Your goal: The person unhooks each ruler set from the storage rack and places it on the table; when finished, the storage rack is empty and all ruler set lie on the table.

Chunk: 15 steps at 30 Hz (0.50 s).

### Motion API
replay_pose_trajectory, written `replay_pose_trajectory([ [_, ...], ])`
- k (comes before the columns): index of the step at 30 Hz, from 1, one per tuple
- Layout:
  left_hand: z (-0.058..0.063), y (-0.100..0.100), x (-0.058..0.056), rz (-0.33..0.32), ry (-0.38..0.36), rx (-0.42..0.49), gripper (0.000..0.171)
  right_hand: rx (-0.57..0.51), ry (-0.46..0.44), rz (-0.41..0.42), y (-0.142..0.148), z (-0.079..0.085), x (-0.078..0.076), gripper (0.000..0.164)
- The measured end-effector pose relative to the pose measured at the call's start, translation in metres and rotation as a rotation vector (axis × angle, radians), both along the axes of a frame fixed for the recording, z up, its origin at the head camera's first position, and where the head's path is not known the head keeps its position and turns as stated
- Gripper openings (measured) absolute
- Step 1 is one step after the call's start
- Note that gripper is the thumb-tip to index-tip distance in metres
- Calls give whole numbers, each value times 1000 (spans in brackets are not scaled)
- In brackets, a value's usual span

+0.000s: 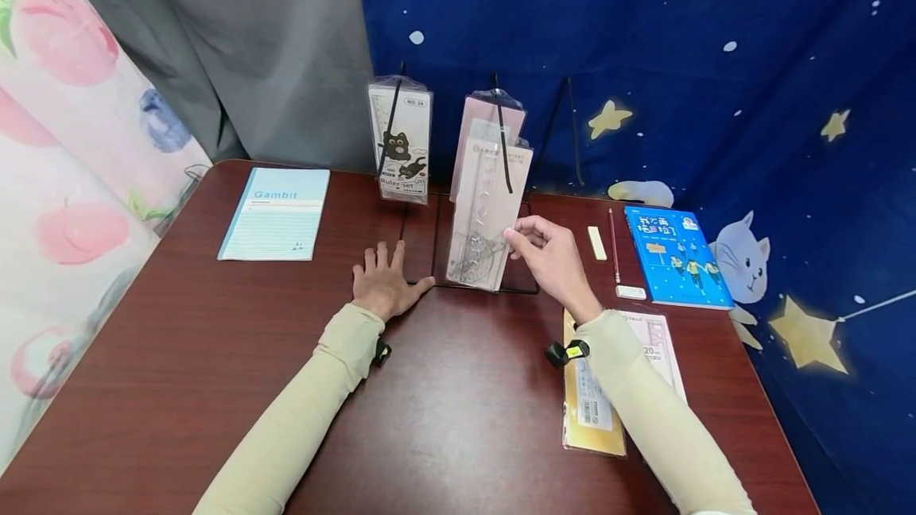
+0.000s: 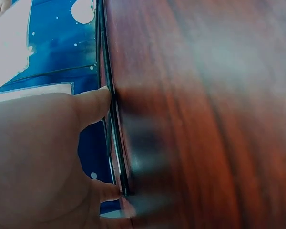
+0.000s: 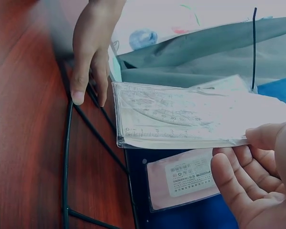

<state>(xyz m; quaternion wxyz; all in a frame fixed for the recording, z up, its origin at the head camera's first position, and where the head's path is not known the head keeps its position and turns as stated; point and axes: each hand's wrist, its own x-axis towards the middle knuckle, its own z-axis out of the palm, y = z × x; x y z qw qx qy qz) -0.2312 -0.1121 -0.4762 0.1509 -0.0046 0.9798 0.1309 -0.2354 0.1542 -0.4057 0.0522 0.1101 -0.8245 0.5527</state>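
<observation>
My right hand (image 1: 547, 257) pinches the right edge of a clear-wrapped ruler set (image 1: 472, 213), thumb on top. The pack hangs on the rack's middle hook (image 1: 504, 141), in front of a pink pack (image 1: 465, 129). In the right wrist view a protractor and scale show through the ruler set's sleeve (image 3: 167, 114). My left hand (image 1: 382, 280) rests with fingers spread at the base of the black wire rack (image 1: 475, 287). The left wrist view shows its thumb (image 2: 95, 105) touching the base wire (image 2: 115, 119).
A cat-print ruler set (image 1: 404, 141) hangs on the left hook; the right hook (image 1: 575, 133) is bare. A notebook (image 1: 275, 213) lies left. Rightward are erasers (image 1: 596, 243), a pencil (image 1: 614, 245) and a blue book (image 1: 680, 257). Yellow (image 1: 594, 431) and pink packs (image 1: 665, 348) lie near my right forearm.
</observation>
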Motion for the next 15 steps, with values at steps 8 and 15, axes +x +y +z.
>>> replay_pose_trajectory([
  [8,0,0,0,-4,1,1,97,9,17,33,4,-2,14,21],
  [15,-1,-1,-1,-3,4,-2,97,46,-4,29,8,-4,28,23],
])
